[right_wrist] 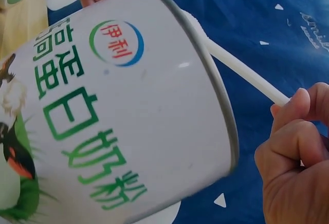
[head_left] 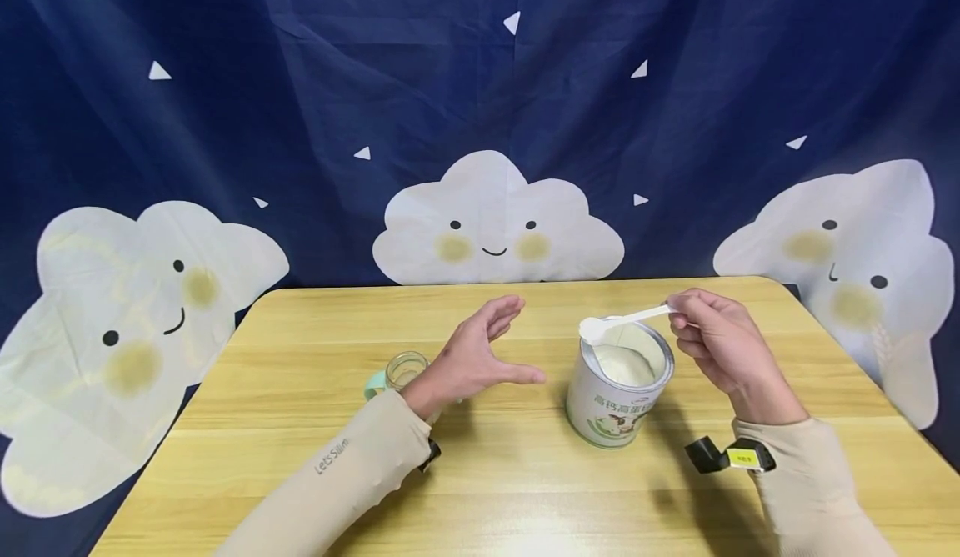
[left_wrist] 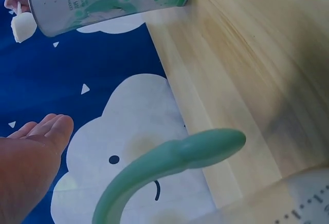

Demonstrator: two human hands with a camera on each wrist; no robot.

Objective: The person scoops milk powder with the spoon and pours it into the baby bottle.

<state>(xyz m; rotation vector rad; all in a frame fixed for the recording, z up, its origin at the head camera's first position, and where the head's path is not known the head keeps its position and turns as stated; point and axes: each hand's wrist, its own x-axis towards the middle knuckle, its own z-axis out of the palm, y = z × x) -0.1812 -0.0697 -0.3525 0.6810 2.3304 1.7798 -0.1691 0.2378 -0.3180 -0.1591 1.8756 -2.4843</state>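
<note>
My right hand [head_left: 726, 347] pinches the end of a white scoop's long handle [right_wrist: 247, 74]. The bowl of the scoop [head_left: 592, 329], heaped with white powder in the left wrist view, is above the left rim of an open milk powder can [head_left: 611, 403]. Pale powder shows inside the can, which stands upright. To its left, my left hand [head_left: 480, 358] is held with fingers apart, touching nothing. Partly hidden behind the left wrist is a clear cup [head_left: 406, 367] with a mint green handle [left_wrist: 169, 157]; black measuring marks show on its side.
Everything stands on a light wooden table [head_left: 510, 490]. A dark blue curtain [head_left: 450, 82] with smiling clouds hangs behind its far edge. A black wrist camera [head_left: 731, 455] is strapped to the right wrist.
</note>
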